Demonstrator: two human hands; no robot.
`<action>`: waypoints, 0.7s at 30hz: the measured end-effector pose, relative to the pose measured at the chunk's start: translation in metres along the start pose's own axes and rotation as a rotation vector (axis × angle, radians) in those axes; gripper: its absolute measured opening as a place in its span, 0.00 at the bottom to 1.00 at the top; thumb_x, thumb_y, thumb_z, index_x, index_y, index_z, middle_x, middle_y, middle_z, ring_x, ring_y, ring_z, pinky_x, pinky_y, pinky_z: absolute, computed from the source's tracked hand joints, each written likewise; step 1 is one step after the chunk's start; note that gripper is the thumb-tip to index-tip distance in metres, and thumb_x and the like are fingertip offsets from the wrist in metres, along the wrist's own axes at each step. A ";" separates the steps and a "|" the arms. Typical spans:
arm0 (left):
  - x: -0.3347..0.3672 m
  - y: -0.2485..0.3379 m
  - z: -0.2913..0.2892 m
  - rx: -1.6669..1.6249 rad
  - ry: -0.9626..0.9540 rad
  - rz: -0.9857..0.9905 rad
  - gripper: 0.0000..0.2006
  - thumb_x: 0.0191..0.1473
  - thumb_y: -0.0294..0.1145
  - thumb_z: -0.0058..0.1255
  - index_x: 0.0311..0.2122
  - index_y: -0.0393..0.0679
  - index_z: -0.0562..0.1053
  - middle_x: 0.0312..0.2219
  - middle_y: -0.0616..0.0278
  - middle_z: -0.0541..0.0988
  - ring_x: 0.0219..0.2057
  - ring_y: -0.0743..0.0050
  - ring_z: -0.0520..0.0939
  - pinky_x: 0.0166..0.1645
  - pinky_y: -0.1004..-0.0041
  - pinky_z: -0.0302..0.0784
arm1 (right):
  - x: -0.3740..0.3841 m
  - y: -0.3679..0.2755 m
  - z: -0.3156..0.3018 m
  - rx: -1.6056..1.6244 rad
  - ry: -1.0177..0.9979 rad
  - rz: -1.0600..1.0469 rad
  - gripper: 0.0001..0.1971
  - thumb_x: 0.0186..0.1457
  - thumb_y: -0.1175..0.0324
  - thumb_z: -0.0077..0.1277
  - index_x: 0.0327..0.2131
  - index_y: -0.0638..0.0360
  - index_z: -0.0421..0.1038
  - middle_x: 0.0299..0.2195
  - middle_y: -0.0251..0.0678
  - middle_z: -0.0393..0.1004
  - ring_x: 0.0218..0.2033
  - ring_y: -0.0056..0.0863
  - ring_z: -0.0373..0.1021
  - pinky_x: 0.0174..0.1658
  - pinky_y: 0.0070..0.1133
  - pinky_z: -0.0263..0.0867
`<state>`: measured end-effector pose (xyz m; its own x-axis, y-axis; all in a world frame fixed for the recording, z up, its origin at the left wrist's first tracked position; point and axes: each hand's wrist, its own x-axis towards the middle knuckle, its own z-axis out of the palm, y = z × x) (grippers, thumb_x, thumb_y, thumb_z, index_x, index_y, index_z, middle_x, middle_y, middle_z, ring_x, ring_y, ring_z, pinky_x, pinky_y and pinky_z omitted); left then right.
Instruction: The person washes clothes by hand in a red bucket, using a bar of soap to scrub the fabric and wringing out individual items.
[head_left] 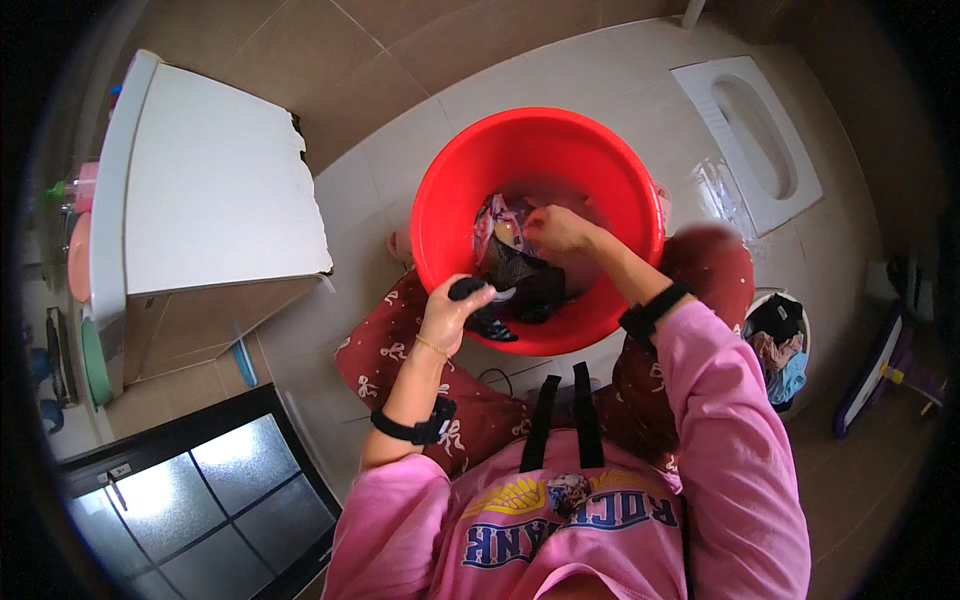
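Note:
Between my knees stands a big round red tub with cloudy water and wet laundry in it. At its near-left rim, my left hand is closed round a bunched black garment, part of which hangs over the rim. Black mesh cloth lies just inside the tub; whether it belongs to the same garment is unclear. My right hand reaches in over the middle with its fingers curled together, beside a pink patterned cloth. What those fingers hold, if anything, cannot be made out.
To the left is a white-topped cabinet; below it, a dark-framed glass panel. A white squat toilet is set in the tiled floor at far right. A basket of clothes stands by my right knee, near a purple-edged white object.

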<state>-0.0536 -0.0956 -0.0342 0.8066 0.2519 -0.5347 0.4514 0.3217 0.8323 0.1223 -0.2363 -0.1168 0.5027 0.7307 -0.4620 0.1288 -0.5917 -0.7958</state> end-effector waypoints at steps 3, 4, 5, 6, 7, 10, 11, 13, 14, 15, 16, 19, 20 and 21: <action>-0.006 -0.002 -0.015 0.218 -0.070 -0.051 0.11 0.36 0.21 0.56 0.26 0.43 0.66 0.22 0.73 0.67 0.25 0.86 0.66 0.32 0.83 0.63 | 0.048 0.002 0.007 -0.108 -0.140 0.160 0.11 0.43 0.66 0.46 0.31 0.59 0.71 0.26 0.43 0.72 0.26 0.32 0.70 0.30 0.27 0.67; -0.011 0.007 -0.020 0.344 -0.140 -0.022 0.11 0.36 0.19 0.55 0.25 0.42 0.66 0.22 0.73 0.66 0.26 0.86 0.66 0.33 0.84 0.62 | 0.067 0.008 0.016 -0.221 -0.166 0.152 0.11 0.43 0.67 0.45 0.30 0.61 0.71 0.26 0.42 0.72 0.25 0.30 0.70 0.26 0.27 0.67; -0.015 0.014 -0.024 0.468 -0.210 0.007 0.11 0.35 0.17 0.54 0.25 0.42 0.65 0.22 0.73 0.66 0.26 0.86 0.66 0.34 0.84 0.62 | 0.082 0.017 0.023 -0.229 -0.179 0.159 0.11 0.43 0.67 0.45 0.30 0.61 0.71 0.26 0.42 0.72 0.25 0.30 0.70 0.26 0.27 0.67; -0.021 0.016 -0.030 0.551 -0.221 0.128 0.11 0.35 0.16 0.51 0.25 0.41 0.65 0.22 0.73 0.66 0.27 0.86 0.66 0.35 0.83 0.63 | 0.095 0.014 0.032 -0.676 -0.293 -0.066 0.10 0.43 0.67 0.44 0.28 0.60 0.71 0.25 0.41 0.72 0.23 0.31 0.70 0.25 0.27 0.66; -0.021 0.022 -0.027 0.584 -0.244 0.147 0.11 0.34 0.14 0.48 0.24 0.40 0.63 0.22 0.69 0.67 0.27 0.83 0.67 0.35 0.81 0.64 | 0.123 0.065 0.056 -0.668 -0.148 -0.140 0.08 0.43 0.67 0.43 0.26 0.59 0.71 0.23 0.40 0.71 0.22 0.32 0.68 0.25 0.28 0.65; -0.023 0.039 -0.033 0.623 -0.232 0.329 0.11 0.32 0.12 0.44 0.22 0.38 0.60 0.22 0.60 0.68 0.27 0.68 0.70 0.36 0.78 0.65 | 0.165 0.112 0.118 -0.665 0.095 -0.156 0.08 0.43 0.67 0.40 0.25 0.56 0.69 0.22 0.40 0.70 0.22 0.36 0.66 0.27 0.29 0.63; -0.023 0.041 -0.038 0.660 -0.209 0.330 0.11 0.32 0.12 0.44 0.23 0.39 0.59 0.25 0.57 0.71 0.29 0.65 0.72 0.37 0.74 0.67 | 0.173 0.114 0.131 -0.681 0.035 -0.112 0.09 0.44 0.66 0.40 0.30 0.57 0.67 0.25 0.41 0.70 0.24 0.36 0.67 0.30 0.29 0.63; -0.021 0.039 -0.045 0.746 -0.216 0.326 0.10 0.34 0.13 0.43 0.23 0.39 0.58 0.29 0.53 0.73 0.33 0.61 0.74 0.38 0.73 0.68 | 0.179 0.124 0.153 -0.714 -0.086 0.003 0.16 0.46 0.65 0.40 0.40 0.59 0.62 0.30 0.43 0.70 0.30 0.36 0.68 0.35 0.28 0.63; -0.024 0.035 -0.053 0.772 -0.214 0.241 0.09 0.37 0.14 0.42 0.24 0.39 0.58 0.33 0.49 0.74 0.34 0.58 0.75 0.37 0.72 0.68 | 0.167 0.091 0.156 -0.584 -0.051 0.222 0.23 0.45 0.63 0.43 0.45 0.63 0.56 0.34 0.44 0.70 0.34 0.37 0.68 0.37 0.28 0.63; -0.025 0.035 -0.055 0.762 -0.207 0.221 0.09 0.37 0.14 0.42 0.24 0.39 0.58 0.33 0.49 0.74 0.34 0.58 0.75 0.37 0.72 0.68 | 0.153 0.065 0.145 -0.457 0.004 0.463 0.30 0.45 0.62 0.45 0.49 0.67 0.50 0.37 0.45 0.69 0.37 0.37 0.68 0.40 0.27 0.64; -0.023 0.038 -0.052 0.703 -0.204 0.190 0.12 0.34 0.12 0.43 0.25 0.39 0.58 0.33 0.52 0.74 0.33 0.54 0.74 0.37 0.71 0.68 | 0.146 0.054 0.135 -0.371 0.026 0.489 0.26 0.46 0.64 0.43 0.47 0.70 0.53 0.38 0.51 0.68 0.43 0.39 0.66 0.44 0.28 0.62; -0.022 0.041 -0.053 0.630 -0.199 0.225 0.13 0.34 0.12 0.43 0.26 0.38 0.57 0.33 0.52 0.74 0.32 0.51 0.74 0.36 0.70 0.69 | 0.133 0.037 0.125 -0.381 -0.060 0.529 0.26 0.46 0.62 0.44 0.46 0.71 0.54 0.37 0.49 0.69 0.42 0.39 0.66 0.44 0.29 0.61; -0.021 0.045 -0.053 0.589 -0.229 0.216 0.12 0.34 0.13 0.43 0.26 0.38 0.57 0.33 0.52 0.74 0.33 0.52 0.74 0.37 0.70 0.69 | 0.138 0.055 0.132 -0.381 -0.010 0.480 0.26 0.45 0.60 0.45 0.47 0.65 0.56 0.38 0.43 0.70 0.42 0.39 0.66 0.46 0.28 0.60; -0.018 0.048 -0.048 0.544 -0.290 0.206 0.12 0.35 0.13 0.44 0.26 0.38 0.57 0.33 0.51 0.74 0.34 0.52 0.75 0.38 0.70 0.69 | 0.143 0.080 0.129 -0.375 -0.001 0.501 0.26 0.45 0.60 0.45 0.47 0.65 0.56 0.38 0.43 0.70 0.42 0.39 0.66 0.46 0.28 0.60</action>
<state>-0.0648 -0.0405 0.0083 0.9332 -0.0226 -0.3587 0.3439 -0.2343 0.9093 0.0941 -0.1350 -0.2968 0.5792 0.3338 -0.7437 0.1694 -0.9417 -0.2907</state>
